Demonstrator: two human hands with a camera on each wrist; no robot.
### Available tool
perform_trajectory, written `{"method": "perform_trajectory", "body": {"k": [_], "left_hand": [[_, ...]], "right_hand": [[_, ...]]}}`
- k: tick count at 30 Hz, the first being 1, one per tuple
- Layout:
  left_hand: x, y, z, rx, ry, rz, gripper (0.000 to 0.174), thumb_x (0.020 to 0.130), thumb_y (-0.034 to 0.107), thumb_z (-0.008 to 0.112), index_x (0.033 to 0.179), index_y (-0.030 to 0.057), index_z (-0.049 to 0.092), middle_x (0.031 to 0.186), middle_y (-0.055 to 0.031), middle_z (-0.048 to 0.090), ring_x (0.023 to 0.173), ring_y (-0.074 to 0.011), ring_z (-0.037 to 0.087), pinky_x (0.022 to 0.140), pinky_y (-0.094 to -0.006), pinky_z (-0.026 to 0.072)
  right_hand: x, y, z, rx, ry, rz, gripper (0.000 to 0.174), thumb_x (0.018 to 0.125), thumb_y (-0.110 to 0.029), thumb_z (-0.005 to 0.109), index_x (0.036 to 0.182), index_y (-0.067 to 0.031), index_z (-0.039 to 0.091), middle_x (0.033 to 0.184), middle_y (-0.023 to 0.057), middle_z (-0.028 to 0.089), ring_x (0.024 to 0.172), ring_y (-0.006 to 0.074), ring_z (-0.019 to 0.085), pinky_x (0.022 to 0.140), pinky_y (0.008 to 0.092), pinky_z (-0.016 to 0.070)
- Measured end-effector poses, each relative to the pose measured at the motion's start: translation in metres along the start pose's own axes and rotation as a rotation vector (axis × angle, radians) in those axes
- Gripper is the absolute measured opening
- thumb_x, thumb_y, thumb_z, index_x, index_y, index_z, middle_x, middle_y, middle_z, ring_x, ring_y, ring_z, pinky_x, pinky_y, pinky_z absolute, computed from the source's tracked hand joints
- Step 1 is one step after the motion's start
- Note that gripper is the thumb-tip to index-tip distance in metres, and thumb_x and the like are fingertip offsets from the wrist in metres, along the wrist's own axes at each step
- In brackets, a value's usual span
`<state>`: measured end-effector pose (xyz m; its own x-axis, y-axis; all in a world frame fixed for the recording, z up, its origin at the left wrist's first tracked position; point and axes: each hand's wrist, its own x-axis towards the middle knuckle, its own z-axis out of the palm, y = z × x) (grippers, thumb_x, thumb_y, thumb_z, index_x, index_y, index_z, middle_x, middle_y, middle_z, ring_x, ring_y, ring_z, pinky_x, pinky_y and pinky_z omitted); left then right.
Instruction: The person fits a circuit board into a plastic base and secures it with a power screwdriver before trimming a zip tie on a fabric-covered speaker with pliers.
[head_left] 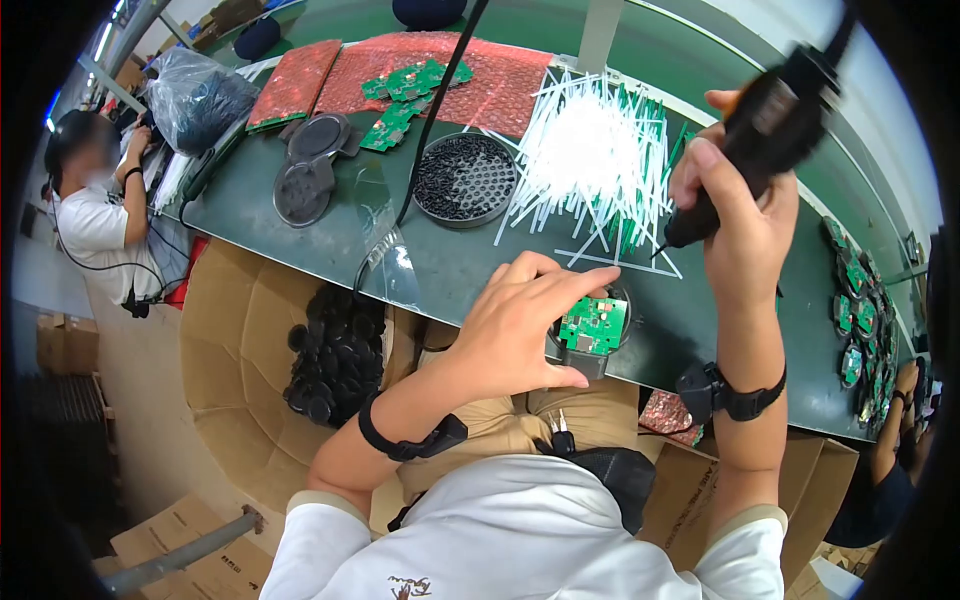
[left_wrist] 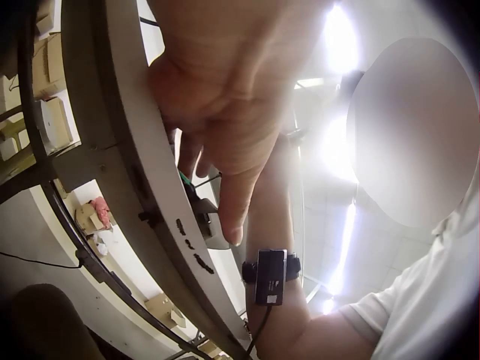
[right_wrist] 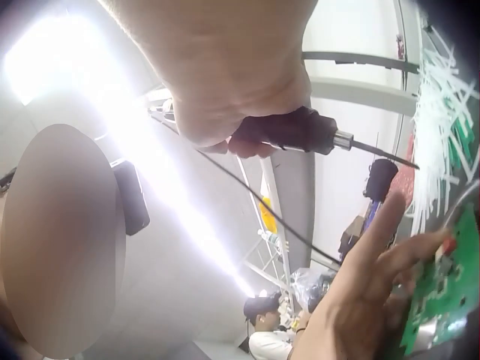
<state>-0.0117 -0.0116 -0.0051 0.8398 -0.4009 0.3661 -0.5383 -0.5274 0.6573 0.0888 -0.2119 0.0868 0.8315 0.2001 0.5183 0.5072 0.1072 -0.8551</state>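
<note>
A green circuit board (head_left: 592, 326) sits in a round black housing (head_left: 588, 364) at the near edge of the green work table. My left hand (head_left: 512, 325) grips this housing from the left, its index finger along the far rim and its thumb by the near side. Raised to the right, my right hand (head_left: 745, 205) holds an electric screwdriver (head_left: 768, 125) by its dark body. The bit of the screwdriver points down toward white strips, apart from the board. In the right wrist view, the metal bit (right_wrist: 382, 153) shows below the fist.
White strips (head_left: 590, 150) lie heaped at the back, beside a round tray (head_left: 465, 220) of small black parts. Black round covers (head_left: 305, 190) and red bubble wrap (head_left: 430, 55) are farther left. More circuit boards (head_left: 855, 310) stand at the right. A cable (head_left: 435, 120) hangs across the table.
</note>
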Motion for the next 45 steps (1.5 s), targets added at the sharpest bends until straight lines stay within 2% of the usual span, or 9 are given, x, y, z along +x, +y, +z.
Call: {"method": "perform_trajectory", "body": {"k": [3, 18, 21, 27, 30, 34, 38, 42, 45], "left_hand": [[-0.002, -0.001, 0.003, -0.003, 0.033, 0.060, 0.105, 0.056, 0.035, 0.098, 0.150, 0.0118, 0.058, 0.129, -0.0030, 0.073, 0.111, -0.0303, 0.060, 0.101, -0.0428, 0.0452], [-0.003, 0.001, 0.003, 0.030, 0.041, 0.114, 0.095, 0.053, 0.029, 0.098, 0.141, 0.0100, 0.066, 0.134, -0.0051, 0.071, 0.110, -0.0327, 0.058, 0.100, -0.0427, 0.0464], [-0.005, 0.003, 0.004, 0.064, 0.052, 0.117, 0.094, 0.053, 0.029, 0.098, 0.140, 0.0110, 0.067, 0.133, -0.0040, 0.071, 0.119, -0.0329, 0.058, 0.103, -0.0450, 0.0453], [-0.006, 0.001, 0.005, 0.091, 0.086, 0.176, 0.090, 0.054, 0.029, 0.097, 0.138, 0.0131, 0.068, 0.132, -0.0031, 0.071, 0.134, -0.0335, 0.056, 0.108, -0.0486, 0.0443], [-0.006, 0.000, 0.006, 0.097, 0.094, 0.194, 0.087, 0.056, 0.030, 0.096, 0.136, 0.0127, 0.069, 0.132, -0.0038, 0.071, 0.136, -0.0345, 0.055, 0.109, -0.0499, 0.0448], [-0.007, -0.002, 0.006, 0.056, 0.079, 0.216, 0.084, 0.058, 0.032, 0.096, 0.136, 0.0114, 0.069, 0.134, -0.0058, 0.070, 0.136, -0.0366, 0.057, 0.110, -0.0510, 0.0459], [-0.009, -0.002, 0.004, -0.039, 0.028, 0.227, 0.093, 0.060, 0.036, 0.096, 0.143, 0.0106, 0.063, 0.141, -0.0087, 0.067, 0.136, -0.0377, 0.058, 0.111, -0.0517, 0.0464], [-0.009, 0.001, 0.001, -0.134, 0.176, 0.117, 0.087, 0.065, 0.035, 0.096, 0.138, 0.0025, 0.062, 0.134, -0.0184, 0.069, 0.128, -0.0421, 0.062, 0.106, -0.0500, 0.0499], [-0.012, -0.008, 0.003, -0.180, 0.151, 0.116, 0.070, 0.071, 0.021, 0.093, 0.133, 0.0005, 0.065, 0.125, -0.0177, 0.073, 0.117, -0.0385, 0.067, 0.099, -0.0456, 0.0534]], "right_hand": [[-0.001, 0.028, -0.012, 0.037, 0.046, -0.088, 0.043, 0.097, -0.002, 0.072, 0.137, 0.0025, 0.058, 0.099, 0.0062, 0.069, 0.083, 0.0135, 0.068, 0.077, 0.0290, 0.0565], [-0.004, 0.050, -0.020, 0.007, -0.009, 0.012, 0.043, 0.096, -0.009, 0.078, 0.133, 0.0029, 0.060, 0.109, 0.0077, 0.071, 0.101, 0.0142, 0.068, 0.090, 0.0289, 0.0541], [-0.011, 0.040, -0.024, -0.387, 0.089, -0.054, 0.051, 0.092, -0.009, 0.080, 0.138, 0.0021, 0.059, 0.119, 0.0114, 0.072, 0.112, 0.0172, 0.067, 0.098, 0.0316, 0.0535], [-0.062, 0.001, -0.030, -0.564, -0.156, -0.017, 0.022, 0.088, 0.006, 0.073, 0.109, 0.0003, 0.071, 0.103, 0.0103, 0.074, 0.086, 0.0178, 0.072, 0.074, 0.0296, 0.0572], [-0.095, 0.003, -0.031, -0.648, -0.272, 0.029, 0.028, 0.083, 0.011, 0.074, 0.108, -0.0006, 0.071, 0.099, 0.0110, 0.070, 0.079, 0.0199, 0.069, 0.070, 0.0319, 0.0560], [-0.128, 0.007, -0.024, -0.588, -0.207, 0.152, 0.029, 0.085, 0.011, 0.073, 0.113, 0.0004, 0.069, 0.106, 0.0130, 0.070, 0.083, 0.0190, 0.071, 0.074, 0.0303, 0.0587], [-0.142, 0.012, -0.027, -0.167, -0.165, 0.569, 0.021, 0.097, 0.005, 0.069, 0.117, 0.0019, 0.065, 0.111, 0.0081, 0.072, 0.095, 0.0134, 0.073, 0.080, 0.0293, 0.0613], [-0.148, 0.019, -0.067, 0.142, 0.104, 0.588, 0.024, 0.099, 0.005, 0.068, 0.122, 0.0025, 0.061, 0.107, 0.0083, 0.070, 0.090, 0.0151, 0.074, 0.079, 0.0295, 0.0618], [-0.140, 0.009, -0.140, -0.072, 0.448, 0.474, 0.024, 0.095, 0.004, 0.072, 0.118, 0.0032, 0.065, 0.097, 0.0093, 0.071, 0.081, 0.0180, 0.074, 0.074, 0.0333, 0.0650]]}}
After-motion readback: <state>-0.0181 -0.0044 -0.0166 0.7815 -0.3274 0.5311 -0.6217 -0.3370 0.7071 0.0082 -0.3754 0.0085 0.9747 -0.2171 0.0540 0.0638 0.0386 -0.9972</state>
